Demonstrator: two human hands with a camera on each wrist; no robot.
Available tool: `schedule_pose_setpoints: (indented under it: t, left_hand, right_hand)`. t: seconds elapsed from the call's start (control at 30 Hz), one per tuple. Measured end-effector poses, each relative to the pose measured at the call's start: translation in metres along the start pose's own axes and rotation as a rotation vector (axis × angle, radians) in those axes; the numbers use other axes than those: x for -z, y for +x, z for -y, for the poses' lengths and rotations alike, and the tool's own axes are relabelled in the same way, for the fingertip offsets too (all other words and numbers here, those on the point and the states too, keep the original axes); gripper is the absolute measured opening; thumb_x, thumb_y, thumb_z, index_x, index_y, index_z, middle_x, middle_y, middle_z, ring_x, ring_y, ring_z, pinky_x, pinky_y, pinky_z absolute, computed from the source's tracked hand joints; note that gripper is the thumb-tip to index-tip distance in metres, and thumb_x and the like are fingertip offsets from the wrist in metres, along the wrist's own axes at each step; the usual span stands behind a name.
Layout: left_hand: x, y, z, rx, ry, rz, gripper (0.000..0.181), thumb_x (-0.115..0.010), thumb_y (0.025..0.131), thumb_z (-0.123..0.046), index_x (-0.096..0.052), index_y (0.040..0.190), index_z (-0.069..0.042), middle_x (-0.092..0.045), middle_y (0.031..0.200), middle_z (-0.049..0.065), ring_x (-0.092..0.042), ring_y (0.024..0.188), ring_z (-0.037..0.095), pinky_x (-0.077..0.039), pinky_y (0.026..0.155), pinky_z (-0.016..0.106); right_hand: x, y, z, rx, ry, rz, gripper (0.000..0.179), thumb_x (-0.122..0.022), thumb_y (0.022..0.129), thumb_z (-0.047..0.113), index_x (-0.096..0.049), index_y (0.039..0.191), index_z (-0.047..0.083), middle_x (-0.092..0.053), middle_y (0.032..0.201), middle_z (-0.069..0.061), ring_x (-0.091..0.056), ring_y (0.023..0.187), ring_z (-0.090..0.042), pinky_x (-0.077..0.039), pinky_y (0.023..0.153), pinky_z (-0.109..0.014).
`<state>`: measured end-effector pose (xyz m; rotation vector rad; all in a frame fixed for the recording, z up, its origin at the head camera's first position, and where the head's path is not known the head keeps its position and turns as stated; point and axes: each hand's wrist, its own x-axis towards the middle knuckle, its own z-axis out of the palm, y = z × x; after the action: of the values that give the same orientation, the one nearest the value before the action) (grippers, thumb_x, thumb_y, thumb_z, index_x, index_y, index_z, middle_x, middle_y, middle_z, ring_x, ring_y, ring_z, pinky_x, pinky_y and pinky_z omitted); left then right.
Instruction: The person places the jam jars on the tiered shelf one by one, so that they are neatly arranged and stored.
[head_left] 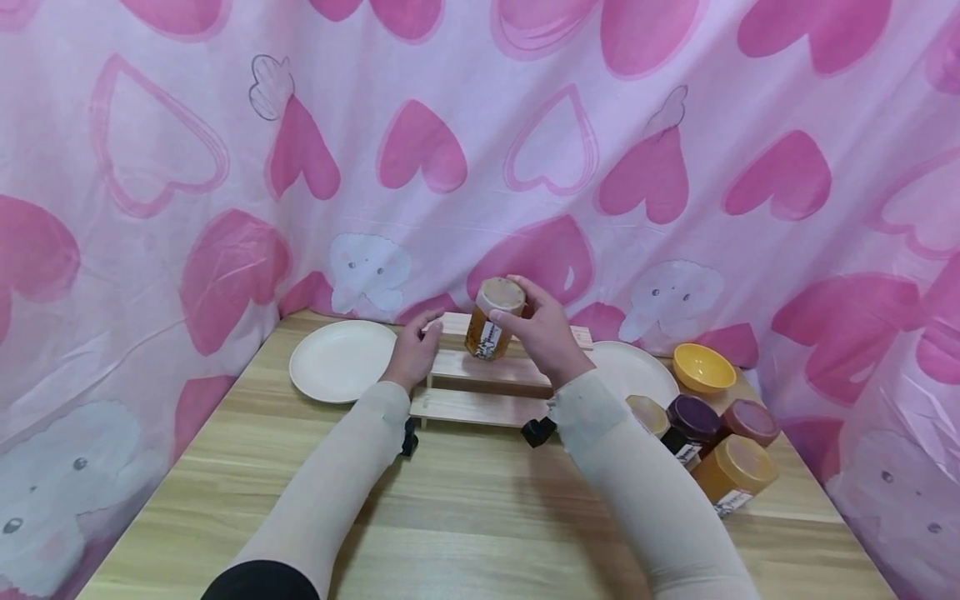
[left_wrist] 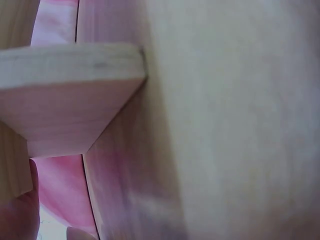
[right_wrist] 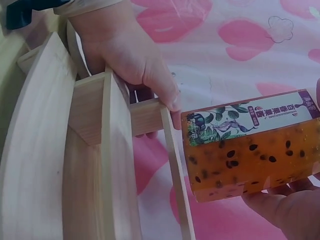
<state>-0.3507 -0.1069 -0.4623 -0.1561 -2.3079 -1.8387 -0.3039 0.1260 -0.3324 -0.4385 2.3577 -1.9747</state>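
Observation:
A clear jar of passion fruit preserve [head_left: 480, 321], orange with black seeds, is gripped in my right hand [head_left: 551, 333]. In the right wrist view the jar [right_wrist: 250, 155] shows a printed label, and fingers [right_wrist: 287, 205] wrap its side. Its base is close over the top step of a stepped wooden rack [head_left: 480, 406]; whether they touch I cannot tell. My left hand [head_left: 412, 354] holds the rack's left end, thumb against the top step and fingers behind it. The left wrist view shows the rack's boards [left_wrist: 70, 70] close up, with fingertips at the lower left.
White plates stand on both sides of the rack, a left plate [head_left: 337, 367] and a right plate [head_left: 630, 375]. A yellow bowl [head_left: 703, 368] is at the back right. Several filled jars, including an amber jar [head_left: 735, 471], cluster near my right forearm. A pink heart-patterned curtain [head_left: 420, 208] hangs behind the table.

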Motion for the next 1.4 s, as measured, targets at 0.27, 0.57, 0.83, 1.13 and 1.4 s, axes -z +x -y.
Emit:
schedule_pose_setpoints:
  t: [0.27, 0.57, 0.83, 1.13, 1.4]
  left_hand:
    - [0.000, -0.001, -0.001, -0.006, -0.003, 0.000, 0.045, -0.050, 0.112, -0.037, -0.057, 0.153, -0.019, -0.055, 0.153, 0.003, -0.062, 0.097, 0.027, -0.052, 0.090, 0.042]
    - [0.000, 0.000, -0.002, 0.017, -0.001, -0.013, 0.042, -0.051, 0.111, -0.038, -0.060, 0.150, -0.027, -0.056, 0.152, 0.004, -0.061, 0.101, 0.027, -0.052, 0.093, 0.045]
    - [0.000, -0.003, -0.005, 0.049, 0.002, 0.013, 0.044, -0.049, 0.112, -0.041, -0.054, 0.154, -0.029, -0.051, 0.158, 0.001, -0.060, 0.120, 0.035, -0.051, 0.103, 0.052]
    - [0.000, -0.003, -0.007, 0.051, 0.015, 0.018, 0.044, -0.047, 0.112, -0.040, -0.053, 0.155, -0.031, -0.049, 0.161, 0.000, -0.060, 0.123, 0.033, -0.050, 0.106, 0.052]
    - [0.000, -0.002, -0.003, 0.059, 0.016, 0.015, 0.042, -0.048, 0.112, -0.041, -0.055, 0.152, -0.034, -0.053, 0.156, 0.001, -0.061, 0.123, 0.037, -0.050, 0.104, 0.053]
  right_hand:
    - [-0.006, 0.018, 0.001, 0.017, -0.004, -0.006, 0.068, -0.083, 0.094, 0.029, -0.052, 0.154, 0.027, -0.064, 0.140, 0.000, -0.060, 0.130, -0.023, -0.046, 0.115, -0.047]
    - [-0.014, 0.038, -0.001, 0.027, -0.003, -0.006, 0.064, -0.083, 0.093, 0.028, -0.056, 0.151, 0.025, -0.067, 0.138, -0.002, -0.061, 0.130, -0.022, -0.045, 0.116, -0.047]
    - [-0.021, 0.047, -0.008, -0.003, 0.020, -0.004, 0.073, -0.082, 0.095, 0.024, -0.047, 0.159, 0.017, -0.063, 0.143, -0.005, -0.059, 0.133, -0.024, -0.044, 0.118, -0.046]
    - [-0.025, 0.055, -0.011, 0.043, -0.015, 0.010, 0.063, -0.081, 0.096, 0.025, -0.054, 0.153, 0.019, -0.065, 0.140, -0.005, -0.061, 0.129, -0.025, -0.047, 0.115, -0.045]
    - [-0.022, 0.061, -0.010, -0.014, -0.105, 0.053, 0.071, -0.080, 0.097, 0.032, -0.047, 0.159, 0.024, -0.063, 0.143, -0.004, -0.061, 0.129, -0.026, -0.052, 0.109, -0.049]
